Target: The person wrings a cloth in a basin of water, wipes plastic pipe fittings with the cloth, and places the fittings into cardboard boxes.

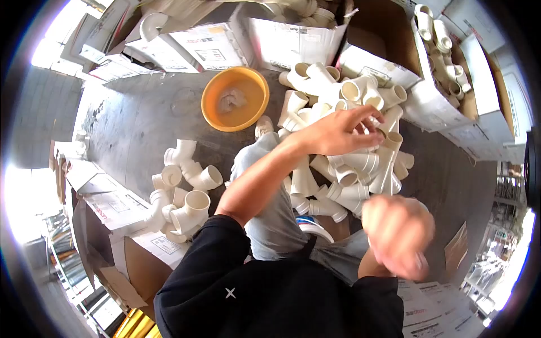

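My left hand (346, 130) is stretched over a heap of white plastic pipe fittings (355, 163), its fingers apart and curved down, with nothing visible in them. Nearer my body on the right, my right hand (397, 234) is raised and blurred by motion; its fingers look curled, and whether it holds anything cannot be made out. Just beyond my right hand lie the near fittings of the heap. A second, smaller group of white fittings (194, 209) lies to the left of my legs.
An orange basin (208, 107) with cloudy liquid and a pale lump stands ahead. Cardboard boxes (296, 45) line the far side, some holding fittings. An open box (143, 259) is at the left, a cardboard piece (455, 248) at the right.
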`<state>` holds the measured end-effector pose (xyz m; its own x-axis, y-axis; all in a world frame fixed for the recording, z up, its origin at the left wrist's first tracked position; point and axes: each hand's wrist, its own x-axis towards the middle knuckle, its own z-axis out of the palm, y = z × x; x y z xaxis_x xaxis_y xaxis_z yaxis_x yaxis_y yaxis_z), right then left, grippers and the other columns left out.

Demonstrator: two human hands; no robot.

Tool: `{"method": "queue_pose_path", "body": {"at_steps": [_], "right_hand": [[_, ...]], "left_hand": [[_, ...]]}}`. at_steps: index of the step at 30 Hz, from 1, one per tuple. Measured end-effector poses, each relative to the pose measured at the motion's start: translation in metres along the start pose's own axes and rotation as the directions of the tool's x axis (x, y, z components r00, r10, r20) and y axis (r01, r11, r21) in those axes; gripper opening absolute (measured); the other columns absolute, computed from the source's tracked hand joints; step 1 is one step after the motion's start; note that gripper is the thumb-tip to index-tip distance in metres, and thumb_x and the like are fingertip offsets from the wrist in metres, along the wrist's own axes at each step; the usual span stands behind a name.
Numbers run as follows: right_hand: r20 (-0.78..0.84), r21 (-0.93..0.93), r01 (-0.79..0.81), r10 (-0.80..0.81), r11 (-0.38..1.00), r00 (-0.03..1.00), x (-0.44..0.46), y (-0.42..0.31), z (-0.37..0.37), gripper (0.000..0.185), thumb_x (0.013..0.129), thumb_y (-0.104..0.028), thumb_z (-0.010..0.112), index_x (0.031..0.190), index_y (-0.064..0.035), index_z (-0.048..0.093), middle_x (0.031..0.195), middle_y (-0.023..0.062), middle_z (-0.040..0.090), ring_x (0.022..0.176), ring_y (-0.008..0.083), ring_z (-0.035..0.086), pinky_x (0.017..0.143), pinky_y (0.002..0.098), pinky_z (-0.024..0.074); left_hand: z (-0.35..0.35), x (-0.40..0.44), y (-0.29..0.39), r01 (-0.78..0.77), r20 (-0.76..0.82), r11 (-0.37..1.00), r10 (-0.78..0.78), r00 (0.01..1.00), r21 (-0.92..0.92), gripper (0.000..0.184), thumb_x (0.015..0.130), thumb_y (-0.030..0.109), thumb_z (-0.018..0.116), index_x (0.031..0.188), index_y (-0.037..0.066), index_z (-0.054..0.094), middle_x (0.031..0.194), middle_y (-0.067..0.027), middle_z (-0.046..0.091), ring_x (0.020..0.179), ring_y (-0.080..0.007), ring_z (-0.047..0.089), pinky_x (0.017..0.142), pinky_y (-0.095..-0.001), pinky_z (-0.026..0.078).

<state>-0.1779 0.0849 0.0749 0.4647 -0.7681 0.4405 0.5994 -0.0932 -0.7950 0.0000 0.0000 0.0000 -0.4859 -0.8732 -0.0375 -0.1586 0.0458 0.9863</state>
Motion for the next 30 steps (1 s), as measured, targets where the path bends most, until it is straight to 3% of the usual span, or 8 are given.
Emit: {"method": "queue_pose_path", "body": {"at_steps": [2, 4, 6, 8, 11, 19, 24, 30], "right_hand": [[-0.022, -0.134, -0.086, 0.084, 0.987, 0.996, 0.011, 0.025, -0.008, 0.038, 0.102, -0.025, 0.062, 0.069, -0.0076, 0.057, 0.066, 0.0023, 0.059, 0.060, 0.0123, 0.054, 0.057, 0.0281, 0.0395], [-0.097, -0.409, -0.265, 0.247, 0.873, 0.964, 0.031, 0.070, -0.019, 0.026, 0.101, -0.015, 0.058, 0.079, -0.0015, 0.058, 0.068, 0.0017, 0.055, 0.066, 0.0091, 0.050, 0.063, 0.0264, 0.0389], [-0.198, -0.428, -0.546, 0.515, 0.721, 0.834, 0.032, 0.135, -0.048, 0.028, 0.102, -0.019, 0.059, 0.082, 0.0002, 0.061, 0.071, -0.0008, 0.058, 0.067, 0.0053, 0.049, 0.064, 0.0258, 0.0391], [-0.240, -0.313, -0.578, 0.526, 0.753, 0.816, 0.035, 0.228, -0.061, 0.025, 0.102, -0.021, 0.061, 0.092, 0.0011, 0.069, 0.078, 0.0035, 0.068, 0.074, 0.0094, 0.061, 0.070, 0.0269, 0.0478], [-0.169, -0.549, -0.617, 0.648, 0.564, 0.743, 0.028, 0.305, -0.071, 0.027, 0.094, -0.025, 0.070, 0.111, -0.0026, 0.069, 0.094, 0.0086, 0.074, 0.086, 0.0179, 0.070, 0.082, 0.0324, 0.0545], [-0.113, -0.788, -0.496, 0.707, 0.364, 0.698, 0.052, 0.477, -0.094, 0.031, 0.090, -0.024, 0.069, 0.113, -0.0038, 0.069, 0.107, 0.0154, 0.075, 0.101, 0.0347, 0.070, 0.090, 0.0434, 0.0544], [-0.006, -0.847, -0.386, 0.718, 0.367, 0.696, 0.074, 0.524, -0.110, 0.028, 0.090, -0.022, 0.067, 0.113, -0.0050, 0.070, 0.112, 0.0143, 0.072, 0.108, 0.0364, 0.065, 0.095, 0.0457, 0.0513], [-0.031, -0.818, -0.468, 0.787, 0.333, 0.616, 0.075, 0.538, -0.122, 0.031, 0.090, -0.024, 0.066, 0.115, -0.0051, 0.069, 0.112, 0.0149, 0.072, 0.107, 0.0346, 0.067, 0.094, 0.0445, 0.0522]], "left_hand": [[-0.017, -0.017, -0.008, 0.023, -0.034, 0.913, -0.010, 0.999, 0.407, 0.054, 0.100, 0.041, 0.067, 0.143, 0.011, 0.052, 0.128, -0.0187, 0.068, 0.119, -0.0297, 0.068, 0.097, -0.0432, 0.055], [-0.066, -0.031, -0.036, 0.126, -0.075, 0.903, -0.105, 0.992, 0.411, 0.057, 0.099, 0.041, 0.067, 0.145, 0.011, 0.051, 0.129, -0.0190, 0.068, 0.118, -0.0311, 0.068, 0.099, -0.0439, 0.054], [-0.097, -0.055, -0.093, 0.259, -0.215, 0.889, -0.187, 0.958, 0.378, 0.059, 0.097, 0.040, 0.069, 0.144, 0.009, 0.052, 0.131, -0.0199, 0.067, 0.120, -0.0330, 0.066, 0.100, -0.0446, 0.053], [-0.132, -0.086, -0.147, 0.413, -0.451, 0.787, -0.194, 0.871, 0.459, 0.058, 0.094, 0.035, 0.071, 0.142, 0.009, 0.052, 0.134, -0.0202, 0.065, 0.123, -0.0359, 0.063, 0.103, -0.0449, 0.051], [-0.153, -0.130, -0.259, 0.568, -0.673, 0.635, -0.101, 0.733, 0.524, 0.059, 0.089, 0.031, 0.073, 0.141, 0.011, 0.053, 0.132, -0.0197, 0.063, 0.122, -0.0395, 0.062, 0.101, -0.0481, 0.051], [-0.230, -0.146, -0.431, 0.787, -0.849, 0.443, -0.101, 0.519, 0.429, 0.060, 0.084, 0.027, 0.073, 0.139, 0.013, 0.053, 0.137, -0.0180, 0.058, 0.122, -0.0428, 0.059, 0.100, -0.0535, 0.050], [-0.272, -0.119, -0.483, 0.862, -0.894, 0.438, -0.235, 0.381, 0.253, 0.082, 0.086, 0.040, 0.076, 0.157, 0.024, 0.038, 0.160, -0.0207, 0.036, 0.141, -0.0458, 0.044, 0.114, -0.0538, 0.040], [-0.294, -0.098, -0.501, 0.834, -0.921, 0.550, -0.341, 0.187, -0.034, 0.084, 0.085, 0.043, 0.078, 0.156, 0.022, 0.040, 0.166, -0.0212, 0.024, 0.144, -0.0537, 0.033, 0.117, -0.0564, 0.035]]}}
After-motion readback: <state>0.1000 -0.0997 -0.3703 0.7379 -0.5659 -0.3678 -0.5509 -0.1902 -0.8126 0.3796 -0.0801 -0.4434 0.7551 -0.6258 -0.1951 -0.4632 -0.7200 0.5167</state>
